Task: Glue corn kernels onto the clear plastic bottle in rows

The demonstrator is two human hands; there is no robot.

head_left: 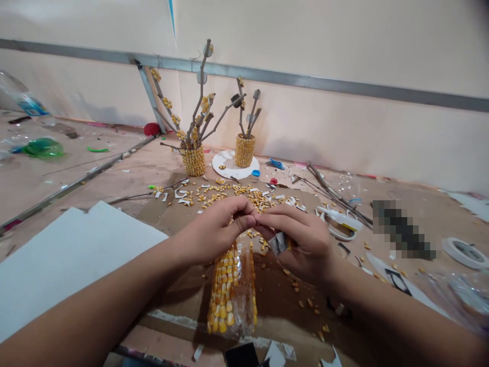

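You are pressing the fingertips of your left hand (217, 232) and right hand (305, 244) together just above the top end of the kernel-covered cylinder (231, 290). It is lying wrapped in clear film on the cardboard worktop (275, 300), right beneath your wrists. Your left fingers are pinching shut on something too small to make out, possibly a single kernel. Your right fingers are clamping a small grey-white piece (278, 242). By my reading you are working on the cylinder's upper end, and the next move is calling for a steady pinch and careful placing against that rim, with the loose kernels (229, 192) lying near, just beyond your hands.
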